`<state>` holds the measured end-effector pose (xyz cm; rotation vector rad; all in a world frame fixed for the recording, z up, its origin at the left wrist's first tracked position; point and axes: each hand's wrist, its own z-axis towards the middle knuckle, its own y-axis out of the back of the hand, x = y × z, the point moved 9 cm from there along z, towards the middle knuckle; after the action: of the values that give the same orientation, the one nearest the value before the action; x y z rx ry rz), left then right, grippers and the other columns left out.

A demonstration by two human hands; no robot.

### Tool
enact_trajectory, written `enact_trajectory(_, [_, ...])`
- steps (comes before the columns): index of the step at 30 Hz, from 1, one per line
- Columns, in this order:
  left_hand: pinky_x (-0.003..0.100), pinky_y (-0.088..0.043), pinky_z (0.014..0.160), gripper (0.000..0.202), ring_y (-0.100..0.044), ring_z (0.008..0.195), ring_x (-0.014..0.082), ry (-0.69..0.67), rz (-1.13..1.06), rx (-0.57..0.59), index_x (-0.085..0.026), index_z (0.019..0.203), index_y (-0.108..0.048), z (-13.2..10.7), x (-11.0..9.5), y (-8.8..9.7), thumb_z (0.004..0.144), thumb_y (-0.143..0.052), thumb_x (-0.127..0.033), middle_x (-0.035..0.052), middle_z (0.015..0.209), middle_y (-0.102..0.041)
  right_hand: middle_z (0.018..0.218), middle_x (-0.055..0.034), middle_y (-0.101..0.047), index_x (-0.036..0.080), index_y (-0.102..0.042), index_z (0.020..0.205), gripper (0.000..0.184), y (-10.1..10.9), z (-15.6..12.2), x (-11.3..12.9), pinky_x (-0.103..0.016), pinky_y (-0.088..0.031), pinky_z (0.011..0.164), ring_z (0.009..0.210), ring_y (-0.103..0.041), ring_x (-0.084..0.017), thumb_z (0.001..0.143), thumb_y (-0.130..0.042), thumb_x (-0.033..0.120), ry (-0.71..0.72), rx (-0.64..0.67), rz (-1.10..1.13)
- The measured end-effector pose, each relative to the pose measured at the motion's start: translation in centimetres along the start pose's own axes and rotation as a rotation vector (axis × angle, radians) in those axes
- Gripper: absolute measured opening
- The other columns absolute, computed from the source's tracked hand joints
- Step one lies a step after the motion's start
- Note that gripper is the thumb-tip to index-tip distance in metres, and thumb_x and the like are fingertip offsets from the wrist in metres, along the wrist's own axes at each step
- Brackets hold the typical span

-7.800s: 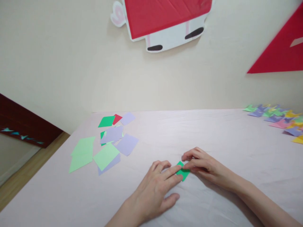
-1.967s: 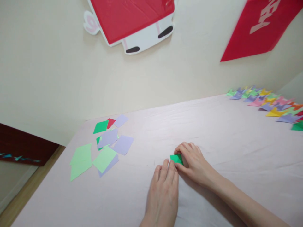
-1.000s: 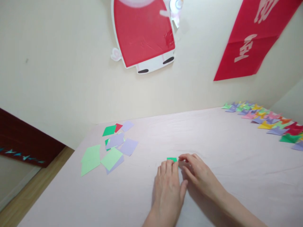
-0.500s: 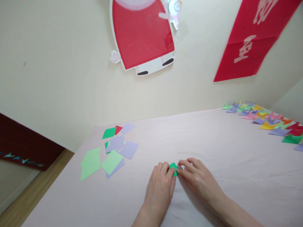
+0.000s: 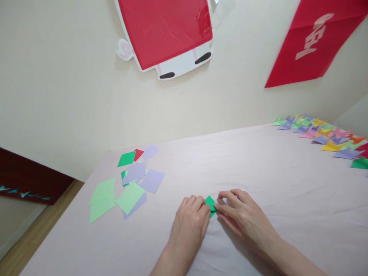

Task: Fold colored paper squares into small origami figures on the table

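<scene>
**On the pale cloth, a small green fold between two hands**

The left hand (image 5: 190, 218) curls its fingers in close, holding the left side of the green paper (image 5: 211, 202). The right hand (image 5: 247, 216) is half open, fingers loosely bent, a fingertip touching the paper's right corner; whether its thumb also pinches there, I cannot tell.

Between them, the paper sits on the near middle part of the cloth (image 5: 230, 161). It is bright green and small, rising to a clear point on the far side, with a straight, dark-shadowed edge crossing lower down and a smaller green corner showing beneath. The fingers hide its left end.

Farther out to the left lie flat, overlapping sheets: light green sheets (image 5: 103, 199), purple sheets (image 5: 153, 181), a green sheet (image 5: 125, 158) and a red sheet (image 5: 138, 155). At the far right, many-coloured folded pieces (image 5: 331, 146) crowd together, their points raised. Beyond, a red banner (image 5: 322, 34) hangs on the wall (image 5: 230, 99).
</scene>
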<state>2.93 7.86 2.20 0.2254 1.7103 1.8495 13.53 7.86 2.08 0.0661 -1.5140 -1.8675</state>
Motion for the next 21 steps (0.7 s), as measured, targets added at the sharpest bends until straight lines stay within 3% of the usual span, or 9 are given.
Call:
enact_trajectory(5, [0.034,-0.043,0.077,0.015,-0.054,0.087,0.0192,0.142,-0.185,-0.096,-0.021,0.082,-0.061,-0.2,1.1,0.0,0.09,-0.06,-0.008,-0.0001,0.089,-0.061,0.092,-0.0043,-0.064,0.023,-0.069,0.084,0.013,-0.9,0.6,-1.4,-0.038,-0.047,0.08,0.087,-0.053,-0.022,0.088,-0.061,0.014,-0.188,0.045,0.275])
enact_trajectory(11, [0.035,-0.043,0.08,0.015,-0.052,0.092,0.0204,0.227,-0.375,-0.101,-0.021,0.079,-0.06,-0.2,2.3,-0.1,0.088,-0.062,-0.009,0.0005,0.09,-0.061,0.083,-0.0036,-0.061,0.021,-0.065,0.076,0.014,-1.7,1.2,-2.1,-0.038,-0.044,0.075,0.083,-0.052,-0.021,0.087,-0.06,0.015,-0.29,0.076,0.284])
enact_trajectory(21, [0.038,-0.043,0.078,0.014,-0.05,0.09,0.0219,0.256,-0.195,-0.059,-0.02,0.08,-0.053,0.3,2.2,-0.8,0.091,-0.053,-0.01,0.0027,0.09,-0.055,0.083,-0.0033,-0.058,0.022,-0.058,0.074,0.014,-1.9,0.9,-1.8,-0.035,-0.041,0.071,0.079,-0.052,-0.02,0.088,-0.06,0.021,-0.259,0.046,0.166])
